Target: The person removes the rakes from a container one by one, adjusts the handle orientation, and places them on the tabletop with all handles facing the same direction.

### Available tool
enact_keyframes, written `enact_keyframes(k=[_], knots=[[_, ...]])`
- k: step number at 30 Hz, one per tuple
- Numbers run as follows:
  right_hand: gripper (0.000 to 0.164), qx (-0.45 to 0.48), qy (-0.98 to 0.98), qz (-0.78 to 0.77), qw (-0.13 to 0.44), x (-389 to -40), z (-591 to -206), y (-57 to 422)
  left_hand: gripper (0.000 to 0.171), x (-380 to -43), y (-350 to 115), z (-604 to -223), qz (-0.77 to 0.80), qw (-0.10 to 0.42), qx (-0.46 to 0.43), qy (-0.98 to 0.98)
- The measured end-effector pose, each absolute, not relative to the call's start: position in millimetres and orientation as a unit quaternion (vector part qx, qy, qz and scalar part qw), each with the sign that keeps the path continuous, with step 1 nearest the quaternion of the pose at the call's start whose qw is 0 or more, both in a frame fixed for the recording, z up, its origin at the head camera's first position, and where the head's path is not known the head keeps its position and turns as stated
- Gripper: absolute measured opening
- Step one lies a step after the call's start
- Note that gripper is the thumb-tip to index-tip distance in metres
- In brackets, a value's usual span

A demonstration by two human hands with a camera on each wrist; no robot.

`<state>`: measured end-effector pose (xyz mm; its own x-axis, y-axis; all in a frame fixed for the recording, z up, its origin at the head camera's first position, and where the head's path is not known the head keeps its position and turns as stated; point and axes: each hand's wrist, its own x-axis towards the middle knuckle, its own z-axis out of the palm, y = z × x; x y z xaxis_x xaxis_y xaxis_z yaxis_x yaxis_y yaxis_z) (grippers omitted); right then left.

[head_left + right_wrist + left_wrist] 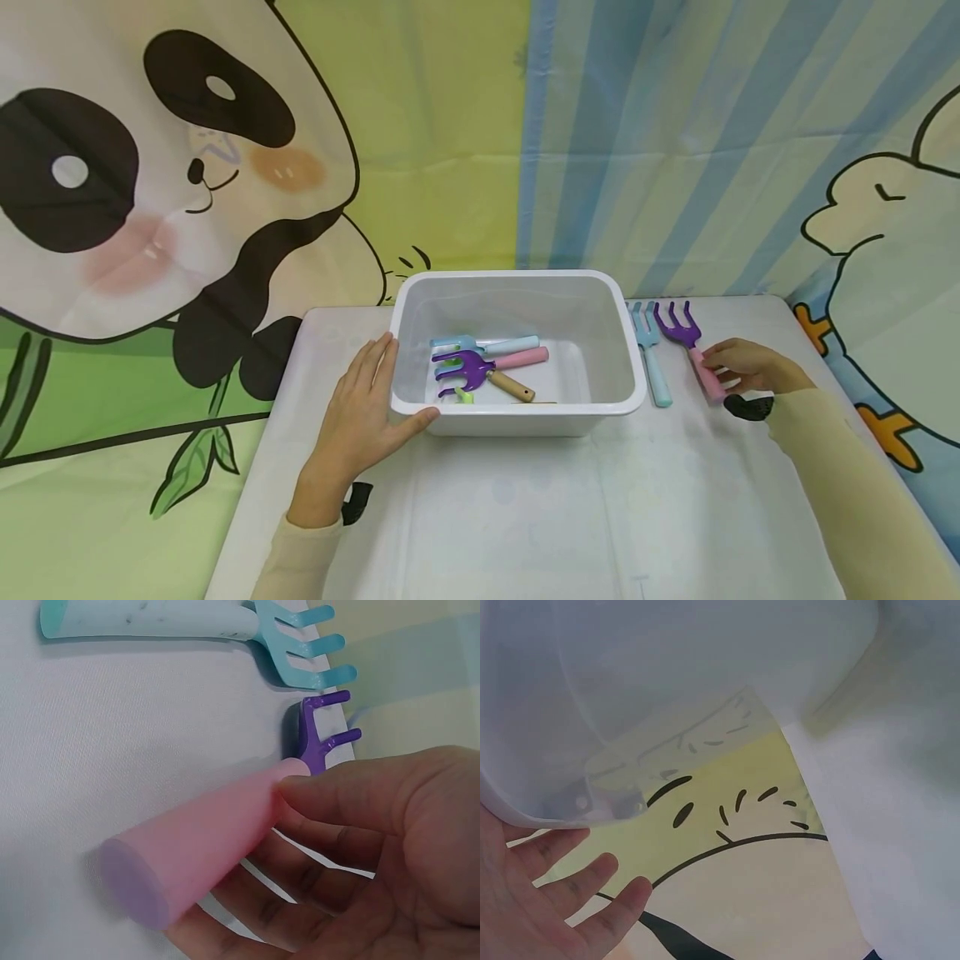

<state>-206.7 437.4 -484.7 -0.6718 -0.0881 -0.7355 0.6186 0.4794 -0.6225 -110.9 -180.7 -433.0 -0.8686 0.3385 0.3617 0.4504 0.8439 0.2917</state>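
My right hand [753, 367] pinches the pink handle of a purple hand rake [681, 332] lying on the table's right part. In the right wrist view, the thumb is on top of the pink handle [202, 836] and the fingers are beneath. Left of it lies a light blue hand rake [651, 358]. My left hand [362, 408] rests with extended fingers against the left rim of a white plastic bin [517, 422]. In the left wrist view, the spread fingers [604, 919] show beside the bin's rim.
Inside the bin lie another purple rake with a pink handle [522, 357], a light blue tool [510, 344], a wooden handle [512, 386] and a small green piece [463, 395]. A printed cloth backdrop [450, 150] rises behind the white table [510, 517].
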Motion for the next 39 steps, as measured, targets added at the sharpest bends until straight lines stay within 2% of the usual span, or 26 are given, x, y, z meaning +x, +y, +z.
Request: enact_keyframes(k=[5,12,21,30,39], knots=[[0.050,0.171,0.772,-0.494,0.362,-206,-480,437,0.113,-112,-181,-434,-0.185,0.152,-0.210,-0.948],[0.052,0.172,0.767,-0.506,0.355,-203,-470,437,0.113,-111,-181,-433,-0.188,0.151,-0.212,-0.947],[0.053,0.117,0.801,-0.486,0.328,-201,-452,428,0.113,-111,-181,-434,-0.192,0.147,-0.208,-0.948],[0.045,0.043,0.825,-0.479,0.297,-204,-410,403,0.114,-111,-182,-434,-0.194,0.158,-0.213,-0.944],[0.046,-0.021,0.840,-0.460,0.288,-208,-361,368,0.113,-111,-182,-434,-0.192,0.150,-0.209,-0.947]])
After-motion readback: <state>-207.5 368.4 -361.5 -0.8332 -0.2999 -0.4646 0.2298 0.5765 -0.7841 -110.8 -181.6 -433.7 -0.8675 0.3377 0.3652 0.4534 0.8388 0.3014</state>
